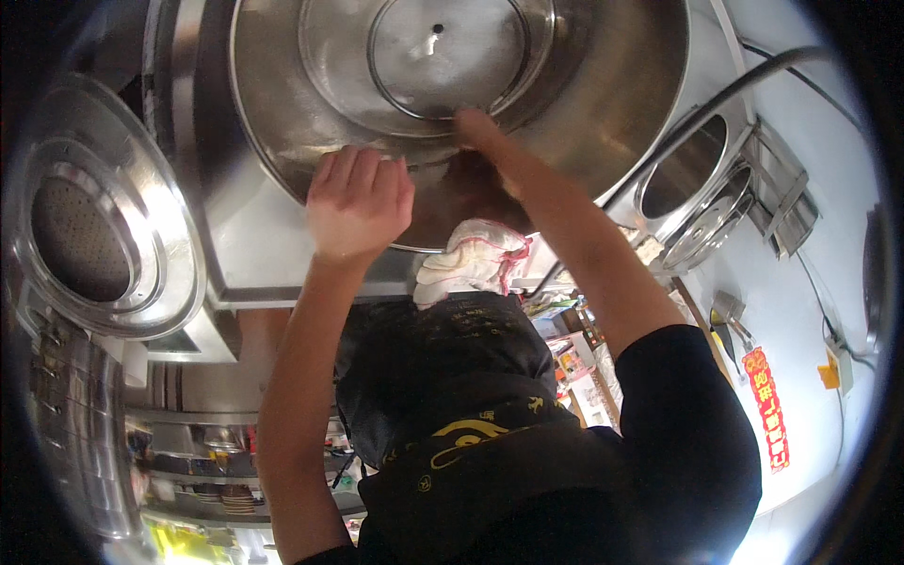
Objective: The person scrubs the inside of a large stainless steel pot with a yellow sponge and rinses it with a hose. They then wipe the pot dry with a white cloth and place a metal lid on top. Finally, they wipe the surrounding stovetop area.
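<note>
A large round stainless steel basin or pot [614,106] fills the top of the head view, with a round metal disc with a small hole [452,63] inside it. My left hand [361,205] is curled near the basin's near left rim; what lies within its fingers is hidden. Blurred, my right hand [477,131] reaches into the basin at the disc's near edge, and its fingers cannot be made out. Between my arms, a crumpled white cloth with red edging [470,261] lies at the near rim, touching neither hand.
A wide metal steamer ring with a perforated bottom [85,240] stands at the left. A dark hose or pipe [706,106] arches over the right side, past an open round metal pot [685,166]. Metal lids [706,236] lean beside the right wall.
</note>
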Action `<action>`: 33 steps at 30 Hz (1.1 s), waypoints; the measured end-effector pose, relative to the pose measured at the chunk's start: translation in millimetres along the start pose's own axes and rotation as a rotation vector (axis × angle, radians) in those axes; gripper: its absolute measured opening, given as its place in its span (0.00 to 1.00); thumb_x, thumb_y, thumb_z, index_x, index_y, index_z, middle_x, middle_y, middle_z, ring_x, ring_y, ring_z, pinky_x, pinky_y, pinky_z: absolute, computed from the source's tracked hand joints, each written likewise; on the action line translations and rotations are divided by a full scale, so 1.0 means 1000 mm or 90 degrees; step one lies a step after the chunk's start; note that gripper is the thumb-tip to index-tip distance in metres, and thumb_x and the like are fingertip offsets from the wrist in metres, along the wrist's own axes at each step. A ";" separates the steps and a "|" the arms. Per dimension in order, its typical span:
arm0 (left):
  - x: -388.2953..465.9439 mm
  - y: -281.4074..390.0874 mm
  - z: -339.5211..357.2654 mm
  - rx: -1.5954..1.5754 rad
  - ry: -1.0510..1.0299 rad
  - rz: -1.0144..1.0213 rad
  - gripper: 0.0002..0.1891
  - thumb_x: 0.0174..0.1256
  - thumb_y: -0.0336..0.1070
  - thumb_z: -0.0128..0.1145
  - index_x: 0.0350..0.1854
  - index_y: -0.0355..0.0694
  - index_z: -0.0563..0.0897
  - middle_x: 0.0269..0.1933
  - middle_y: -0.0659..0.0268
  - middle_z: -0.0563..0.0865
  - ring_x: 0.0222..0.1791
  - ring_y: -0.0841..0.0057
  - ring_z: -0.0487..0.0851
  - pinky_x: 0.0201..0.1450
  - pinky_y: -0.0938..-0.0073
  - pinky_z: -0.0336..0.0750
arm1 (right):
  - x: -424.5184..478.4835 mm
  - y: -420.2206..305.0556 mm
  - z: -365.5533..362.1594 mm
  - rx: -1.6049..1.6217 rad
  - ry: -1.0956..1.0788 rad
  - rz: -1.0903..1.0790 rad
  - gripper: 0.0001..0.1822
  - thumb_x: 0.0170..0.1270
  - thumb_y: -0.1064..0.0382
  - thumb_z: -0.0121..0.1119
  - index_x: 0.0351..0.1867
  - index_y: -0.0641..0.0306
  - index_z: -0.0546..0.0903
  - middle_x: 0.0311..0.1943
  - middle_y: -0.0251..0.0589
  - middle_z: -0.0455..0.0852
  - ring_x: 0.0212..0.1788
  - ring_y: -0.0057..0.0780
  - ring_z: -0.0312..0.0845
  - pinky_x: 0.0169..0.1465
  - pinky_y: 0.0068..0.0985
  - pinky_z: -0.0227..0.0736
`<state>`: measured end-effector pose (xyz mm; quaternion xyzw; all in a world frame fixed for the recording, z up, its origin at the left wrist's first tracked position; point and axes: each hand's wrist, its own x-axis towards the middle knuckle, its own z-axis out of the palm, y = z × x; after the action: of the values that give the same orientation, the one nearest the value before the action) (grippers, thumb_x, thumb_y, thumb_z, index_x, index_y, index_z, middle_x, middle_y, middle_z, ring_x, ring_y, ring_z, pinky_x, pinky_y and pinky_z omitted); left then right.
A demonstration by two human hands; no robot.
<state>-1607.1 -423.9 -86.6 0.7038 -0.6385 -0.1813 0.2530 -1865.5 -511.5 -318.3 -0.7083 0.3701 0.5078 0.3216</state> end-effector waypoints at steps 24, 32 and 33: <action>0.005 0.002 -0.001 0.045 -0.017 0.008 0.10 0.60 0.31 0.64 0.24 0.41 0.75 0.28 0.62 0.78 0.31 0.62 0.80 0.37 0.61 0.74 | -0.031 0.044 -0.030 -0.131 0.080 -0.255 0.10 0.60 0.59 0.60 0.38 0.58 0.89 0.37 0.49 0.91 0.41 0.52 0.89 0.43 0.47 0.83; 0.001 -0.001 0.000 0.021 -0.028 -0.007 0.10 0.60 0.31 0.64 0.25 0.40 0.75 0.28 0.61 0.79 0.31 0.61 0.81 0.38 0.60 0.75 | -0.032 0.017 -0.016 -0.154 -0.015 -0.194 0.12 0.59 0.60 0.60 0.40 0.60 0.89 0.42 0.50 0.92 0.46 0.53 0.89 0.46 0.48 0.84; 0.001 0.000 0.000 0.017 -0.027 -0.002 0.10 0.60 0.31 0.64 0.25 0.40 0.74 0.28 0.61 0.79 0.31 0.61 0.81 0.38 0.60 0.75 | -0.031 0.018 -0.014 -0.124 -0.027 -0.171 0.13 0.58 0.60 0.60 0.41 0.60 0.89 0.43 0.50 0.92 0.47 0.53 0.89 0.46 0.48 0.83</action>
<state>-1607.2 -425.3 -86.1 0.7042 -0.6448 -0.1880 0.2302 -1880.7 -526.1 -286.3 -0.7686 0.2140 0.5084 0.3241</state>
